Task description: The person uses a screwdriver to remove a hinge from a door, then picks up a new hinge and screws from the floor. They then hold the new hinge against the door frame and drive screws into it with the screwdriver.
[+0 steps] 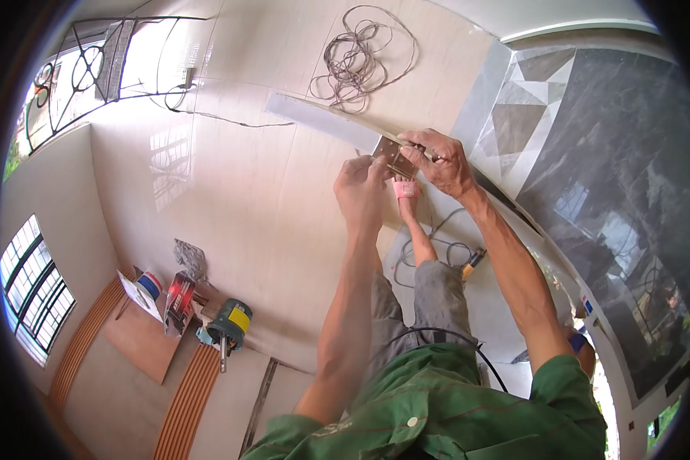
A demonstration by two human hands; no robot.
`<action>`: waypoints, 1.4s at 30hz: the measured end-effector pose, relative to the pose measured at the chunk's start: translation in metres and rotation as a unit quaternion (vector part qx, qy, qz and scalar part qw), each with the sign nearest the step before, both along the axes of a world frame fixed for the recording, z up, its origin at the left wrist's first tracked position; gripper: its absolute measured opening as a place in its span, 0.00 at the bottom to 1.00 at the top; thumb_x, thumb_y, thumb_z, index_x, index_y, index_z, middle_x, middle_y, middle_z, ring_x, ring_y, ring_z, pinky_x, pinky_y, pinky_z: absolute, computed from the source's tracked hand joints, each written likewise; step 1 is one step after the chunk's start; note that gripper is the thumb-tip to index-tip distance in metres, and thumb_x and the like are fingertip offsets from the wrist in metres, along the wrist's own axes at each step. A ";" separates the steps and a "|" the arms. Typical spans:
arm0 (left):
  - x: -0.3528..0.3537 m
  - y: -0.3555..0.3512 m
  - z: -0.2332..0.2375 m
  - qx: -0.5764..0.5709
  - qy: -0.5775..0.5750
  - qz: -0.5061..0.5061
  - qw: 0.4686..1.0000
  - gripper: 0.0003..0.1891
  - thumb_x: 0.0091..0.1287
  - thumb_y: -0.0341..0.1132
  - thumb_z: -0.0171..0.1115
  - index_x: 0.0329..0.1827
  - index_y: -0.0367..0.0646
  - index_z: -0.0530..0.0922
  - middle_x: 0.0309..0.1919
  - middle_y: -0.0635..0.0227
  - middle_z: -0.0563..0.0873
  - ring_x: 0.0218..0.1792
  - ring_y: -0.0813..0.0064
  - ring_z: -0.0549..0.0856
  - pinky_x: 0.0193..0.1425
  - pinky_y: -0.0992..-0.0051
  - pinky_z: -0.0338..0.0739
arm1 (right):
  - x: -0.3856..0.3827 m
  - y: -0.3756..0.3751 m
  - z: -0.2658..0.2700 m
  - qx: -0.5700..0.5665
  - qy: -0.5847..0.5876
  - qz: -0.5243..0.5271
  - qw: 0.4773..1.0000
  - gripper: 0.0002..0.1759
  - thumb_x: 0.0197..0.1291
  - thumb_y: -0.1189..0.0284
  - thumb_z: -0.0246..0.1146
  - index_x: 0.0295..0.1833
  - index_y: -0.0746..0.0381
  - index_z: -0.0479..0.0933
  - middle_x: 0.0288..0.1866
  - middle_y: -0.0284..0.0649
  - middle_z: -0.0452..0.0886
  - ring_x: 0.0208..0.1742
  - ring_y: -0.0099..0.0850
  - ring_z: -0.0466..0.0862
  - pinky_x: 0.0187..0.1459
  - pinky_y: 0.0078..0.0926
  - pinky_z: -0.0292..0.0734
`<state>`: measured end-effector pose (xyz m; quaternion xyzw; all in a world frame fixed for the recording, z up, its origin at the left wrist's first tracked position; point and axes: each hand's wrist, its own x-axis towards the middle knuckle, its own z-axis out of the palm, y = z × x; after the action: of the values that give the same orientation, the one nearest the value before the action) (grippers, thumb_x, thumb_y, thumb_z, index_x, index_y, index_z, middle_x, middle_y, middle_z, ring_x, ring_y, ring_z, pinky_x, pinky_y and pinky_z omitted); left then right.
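Observation:
A brown metal hinge (393,153) with screw holes sits at the end of a long white panel (322,123). My left hand (363,180) is closed in a pinch at the hinge's left side; a thin tip shows above its fingers, but what it holds is hidden. On the other side, my right hand (443,162) has thumb and forefinger closed at the hinge's right edge. Something small and dark with a shiny end also shows among its fingers, too small to name. Just below the hinge is my foot in a sandal with a pink strap (406,189).
A tangled cable (356,65) lies on the tiled floor ahead. Another grey cable (437,245) and a yellow-black tool (473,263) lie beside my leg. At left stand a green power tool (234,322), a red box (179,299) and ribbed orange panels (188,402). Grey marbled slabs (613,169) are at right.

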<state>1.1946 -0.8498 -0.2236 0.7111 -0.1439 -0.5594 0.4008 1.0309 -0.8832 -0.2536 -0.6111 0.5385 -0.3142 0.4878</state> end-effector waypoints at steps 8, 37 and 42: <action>-0.001 0.001 -0.003 -0.009 -0.013 -0.006 1.000 0.12 0.65 0.30 0.69 0.44 0.30 0.78 0.32 0.62 0.86 0.30 0.77 0.86 0.32 0.79 0.76 | 0.000 0.002 -0.007 -0.060 -0.025 0.002 0.998 0.09 0.59 0.76 0.70 0.46 0.64 0.84 0.42 0.45 0.86 0.43 0.36 0.87 0.43 0.30 0.82; 0.030 -0.015 0.008 -0.047 -0.188 -0.036 0.980 0.16 0.70 0.39 0.65 0.46 0.32 0.80 0.35 0.62 0.86 0.35 0.75 0.83 0.40 0.75 0.76 | 0.002 -0.003 -0.007 0.022 -0.036 -0.030 0.999 0.09 0.56 0.73 0.73 0.40 0.64 0.84 0.38 0.39 0.87 0.39 0.29 0.86 0.42 0.26 0.80; 0.062 -0.042 0.035 -0.088 -0.410 -0.209 0.883 0.13 0.67 0.39 0.67 0.41 0.36 0.83 0.36 0.65 0.87 0.35 0.76 0.81 0.42 0.75 0.75 | 0.001 -0.003 -0.008 0.009 -0.031 -0.023 0.999 0.08 0.56 0.73 0.73 0.40 0.64 0.84 0.38 0.40 0.87 0.40 0.31 0.86 0.42 0.27 0.80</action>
<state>1.2570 -0.8918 -0.1886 0.7925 -0.4891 -0.2735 0.2407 1.0316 -0.8865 -0.2613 -0.5838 0.5402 -0.3393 0.5022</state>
